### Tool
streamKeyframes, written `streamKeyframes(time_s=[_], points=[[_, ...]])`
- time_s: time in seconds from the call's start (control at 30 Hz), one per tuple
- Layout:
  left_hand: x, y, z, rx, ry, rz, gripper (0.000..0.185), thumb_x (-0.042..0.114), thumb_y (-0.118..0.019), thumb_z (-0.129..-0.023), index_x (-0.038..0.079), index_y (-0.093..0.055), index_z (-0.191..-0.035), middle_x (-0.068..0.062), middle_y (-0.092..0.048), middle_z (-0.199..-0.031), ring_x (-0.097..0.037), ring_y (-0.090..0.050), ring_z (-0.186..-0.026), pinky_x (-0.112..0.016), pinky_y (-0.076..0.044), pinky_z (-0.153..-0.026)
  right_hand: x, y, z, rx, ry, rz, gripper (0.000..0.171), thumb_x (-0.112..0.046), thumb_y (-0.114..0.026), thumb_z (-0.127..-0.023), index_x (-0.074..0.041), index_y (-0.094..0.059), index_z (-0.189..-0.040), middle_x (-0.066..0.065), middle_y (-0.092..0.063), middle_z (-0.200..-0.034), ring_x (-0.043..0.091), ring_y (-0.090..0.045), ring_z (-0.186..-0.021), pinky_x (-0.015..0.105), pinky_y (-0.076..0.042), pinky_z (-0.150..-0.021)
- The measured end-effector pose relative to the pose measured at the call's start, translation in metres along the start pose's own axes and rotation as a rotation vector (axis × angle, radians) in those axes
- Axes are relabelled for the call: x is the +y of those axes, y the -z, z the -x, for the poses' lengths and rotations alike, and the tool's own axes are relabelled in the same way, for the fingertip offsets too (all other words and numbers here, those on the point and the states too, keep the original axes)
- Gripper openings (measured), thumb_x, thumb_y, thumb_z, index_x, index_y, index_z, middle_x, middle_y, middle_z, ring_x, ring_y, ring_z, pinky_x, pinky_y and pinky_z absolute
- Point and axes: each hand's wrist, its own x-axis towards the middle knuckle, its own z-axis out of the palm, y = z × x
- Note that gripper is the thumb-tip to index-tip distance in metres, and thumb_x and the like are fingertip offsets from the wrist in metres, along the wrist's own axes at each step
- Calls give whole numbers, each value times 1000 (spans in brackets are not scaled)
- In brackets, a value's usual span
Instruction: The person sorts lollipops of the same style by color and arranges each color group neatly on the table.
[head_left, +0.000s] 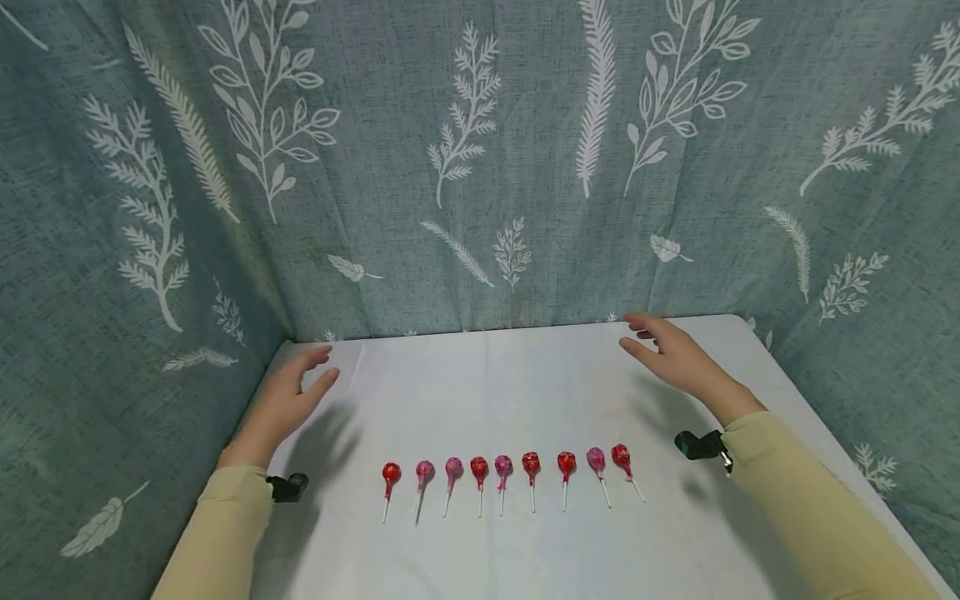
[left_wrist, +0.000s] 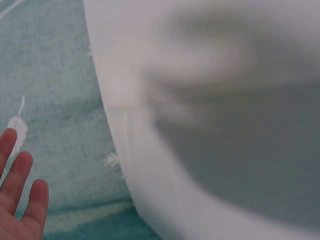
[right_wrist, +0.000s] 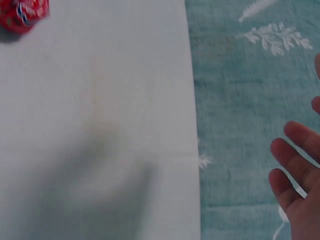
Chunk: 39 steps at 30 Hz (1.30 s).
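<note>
Several wrapped lollipops lie in a row across the white table, sticks toward the near side. At the row's left end is a red lollipop [head_left: 392,473]; a pink lollipop [head_left: 424,472] lies beside it. The right end has another red lollipop [head_left: 621,456], its stick slanting to the right. My left hand [head_left: 283,402] hovers over the table's left side, fingers relaxed and holding nothing. Over the right rear part, my right hand [head_left: 678,358] is also raised with loose fingers and nothing in it. Part of a red wrapper [right_wrist: 22,14] shows in the right wrist view. Neither hand touches a lollipop.
The white table [head_left: 480,383] meets a green-blue curtain [head_left: 390,167] with white leaf prints at the back and both sides. Each wrist wears a small black camera, the left one [head_left: 288,487] and the right one [head_left: 699,445]. Arm shadows fall on the table.
</note>
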Motion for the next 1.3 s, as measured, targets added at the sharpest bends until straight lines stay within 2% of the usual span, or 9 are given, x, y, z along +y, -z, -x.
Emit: streamKeyframes(time_s=[0.13,0.27,0.43,0.57,0.7,0.93,1.13,1.3], points=[[4,-10,6,22,-24,50,57,41,-54,-102,7,-44,-147,-21,-49,-141,-40,-44,-129,-63,-34,-101,-7,-15,1,28,20,-24,64,-49,-54,-100,-5,-44,-146,19,-53,-137,36,-51,-124,56,-40,-100],[6,-19,11,17,-32,85,55,40,-54,-102,9,-44,-146,-17,-52,-140,-37,-47,-127,-61,-34,-102,-16,-31,2,18,35,-46,63,-48,-55,-99,-6,-46,-145,18,-55,-134,35,-52,-122,55,-42,-100],[12,-28,19,-16,-1,96,58,45,-54,-101,13,-44,-148,-16,-54,-138,-37,-43,-131,-64,-33,-102,-29,-49,1,-12,69,-55,63,-49,-57,-98,-8,-47,-145,15,-58,-133,32,-54,-121,54,-43,-99],[17,-33,24,-23,7,86,57,46,-55,-100,13,-46,-146,-16,-54,-137,-39,-37,-134,-64,-31,-102,-42,-62,0,-43,101,-66,58,-44,-58,-100,-9,-48,-145,12,-61,-130,30,-56,-120,53,-44,-98],[18,-40,27,-26,1,92,54,44,-56,-100,12,-49,-144,-15,-56,-136,-38,-38,-133,-63,-29,-104,-56,-76,1,-78,107,-94,53,-40,-60,-99,-13,-50,-144,8,-63,-126,27,-57,-119,52,-44,-99],[23,-54,37,-88,32,112,58,48,-55,-99,15,-46,-146,-14,-57,-134,-37,-42,-132,-65,-34,-100,-78,-100,2,-165,108,-107,54,-46,-59,-98,-20,-49,-144,-1,-65,-116,24,-59,-116,47,-47,-96],[33,-62,43,-109,76,85,60,56,-53,-98,22,-45,-147,-11,-60,-130,-38,-42,-131,-67,-36,-98,-98,-122,1,-224,143,-104,56,-51,-56,-98,-22,-48,-145,-9,-64,-111,13,-60,-106,39,-48,-91],[37,-68,47,-122,79,93,56,53,-54,-99,23,-48,-146,-8,-61,-128,-36,-43,-130,-67,-35,-99,-116,-138,-1,-282,184,-89,59,-53,-54,-98,-22,-45,-147,-10,-64,-112,11,-60,-101,36,-49,-89]])
